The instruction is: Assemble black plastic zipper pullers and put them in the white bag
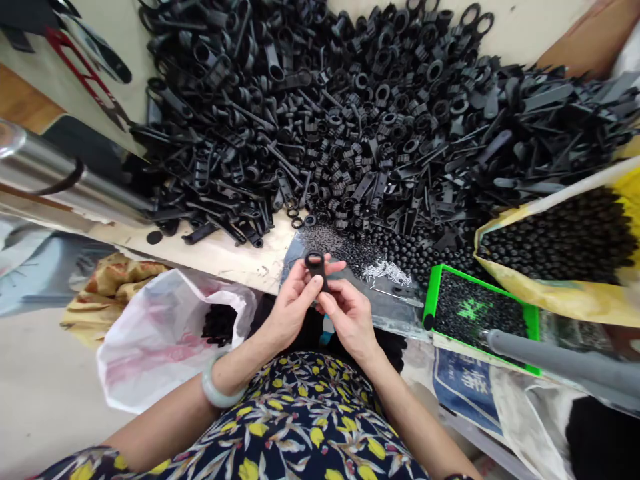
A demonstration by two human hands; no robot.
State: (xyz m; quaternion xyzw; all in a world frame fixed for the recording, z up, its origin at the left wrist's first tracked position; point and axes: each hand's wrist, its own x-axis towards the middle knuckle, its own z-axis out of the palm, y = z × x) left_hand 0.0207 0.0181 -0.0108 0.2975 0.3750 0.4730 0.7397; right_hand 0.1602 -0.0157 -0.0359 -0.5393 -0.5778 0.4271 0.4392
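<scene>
A heap of plastic parts (320,120) is lying on the table (215,257) ahead, while a tray (475,313) and sack (555,250) are sitting rightward and a bag (165,343) is sitting leftward.

1. Blue printed sheet (463,387): big white Chinese-looking characters, too skewed and cut off to read
2. Green-rimmed tray (429,300): green character-like mark (473,308) on its floor, unreadable

Worn: my dress (295,427), navy, printed with yellow blooms and thin pale leaves; short sleeve (85,467) in the same print. Left wrist (235,373): thick, smooth, pale green bangle (216,393), jade-like. Right wrist: thin dark band (457,477), cut off by the frame edge. My left hand (293,310) and right hand (350,320) are bare.
</scene>
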